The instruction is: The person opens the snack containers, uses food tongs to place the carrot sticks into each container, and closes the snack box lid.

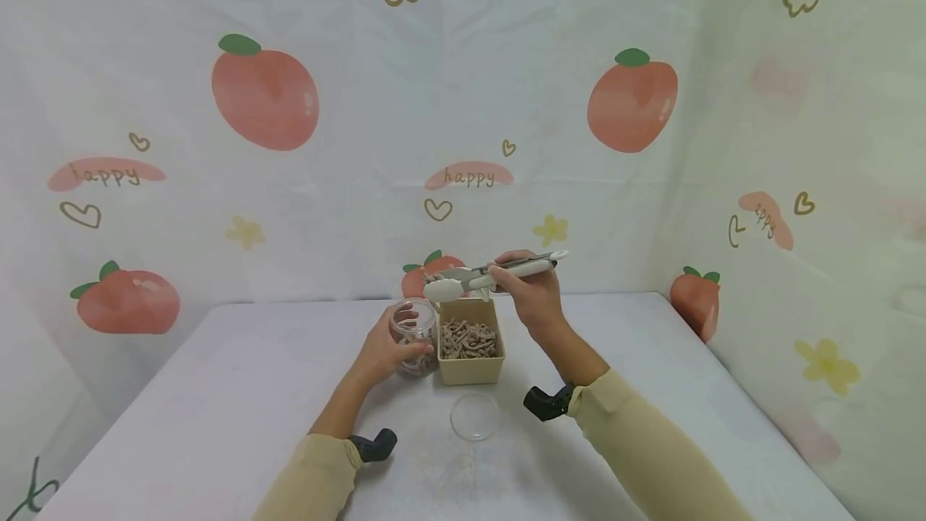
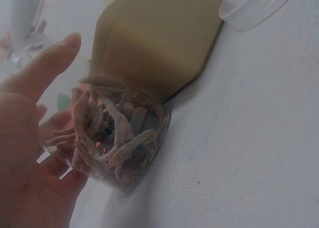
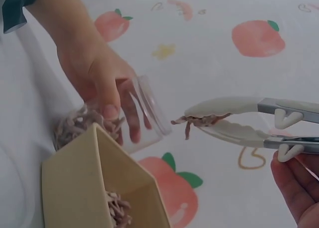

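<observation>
My left hand [image 1: 382, 350] grips a clear open jar [image 1: 422, 364] around its side, thumb toward the box. Brown, dusty dried strips [image 2: 124, 133] fill the lower part of the jar in the left wrist view. A beige square box [image 1: 470, 373] stands against the jar's right side and holds many more such strips [image 1: 469, 340]. With my right hand [image 1: 535, 300] I hold white and grey tongs [image 3: 224, 107] above the box. Pinched between the tong tips is a small bunch of strips [image 3: 202, 120], close to the jar's mouth in the right wrist view.
A round clear lid [image 1: 475, 416] lies on the white tabletop [image 1: 253, 408] in front of the box. Behind and to the right hangs a white backdrop [image 1: 347, 223] printed with peaches, flowers and hearts. Black wrist mounts [image 1: 547, 403] sit at both sleeves.
</observation>
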`<state>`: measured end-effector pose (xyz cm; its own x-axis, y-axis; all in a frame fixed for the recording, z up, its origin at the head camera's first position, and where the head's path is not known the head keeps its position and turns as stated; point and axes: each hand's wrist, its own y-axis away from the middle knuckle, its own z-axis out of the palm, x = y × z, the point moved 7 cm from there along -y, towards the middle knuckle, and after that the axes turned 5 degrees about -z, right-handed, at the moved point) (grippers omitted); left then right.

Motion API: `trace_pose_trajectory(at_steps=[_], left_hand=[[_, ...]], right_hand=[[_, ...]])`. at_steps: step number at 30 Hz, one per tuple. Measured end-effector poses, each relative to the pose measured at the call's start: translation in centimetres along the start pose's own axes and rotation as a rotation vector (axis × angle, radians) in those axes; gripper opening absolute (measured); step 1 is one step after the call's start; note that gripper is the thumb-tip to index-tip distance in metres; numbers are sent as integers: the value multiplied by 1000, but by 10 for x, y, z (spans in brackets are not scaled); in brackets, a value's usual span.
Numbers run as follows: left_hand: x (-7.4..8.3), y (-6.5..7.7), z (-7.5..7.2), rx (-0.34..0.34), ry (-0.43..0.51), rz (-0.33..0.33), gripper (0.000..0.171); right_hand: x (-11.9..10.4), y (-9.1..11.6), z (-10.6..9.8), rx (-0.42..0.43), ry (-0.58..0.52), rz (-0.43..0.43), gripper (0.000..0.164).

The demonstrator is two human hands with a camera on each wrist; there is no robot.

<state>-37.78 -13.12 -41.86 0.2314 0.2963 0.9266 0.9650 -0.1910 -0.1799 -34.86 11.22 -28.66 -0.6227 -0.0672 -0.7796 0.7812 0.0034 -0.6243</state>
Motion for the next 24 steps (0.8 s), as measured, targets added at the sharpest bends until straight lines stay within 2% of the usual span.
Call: trace_pose_trajectory(at_steps=[10,16,20,24], left_hand=[[-3,0,-1,25,-63,-33,89],[-4,1,-3,38,-90,-54,96],[-5,0,-3,30,-67,-57,90],[-5,0,-3,37,-67,-66,90]], right_hand=[[-20,7,29,-77,39,61,18],[-14,13,36,-125,69,121,24],[-11,16,36,-143,111,132,23],[-11,17,36,-152,111,131,21]])
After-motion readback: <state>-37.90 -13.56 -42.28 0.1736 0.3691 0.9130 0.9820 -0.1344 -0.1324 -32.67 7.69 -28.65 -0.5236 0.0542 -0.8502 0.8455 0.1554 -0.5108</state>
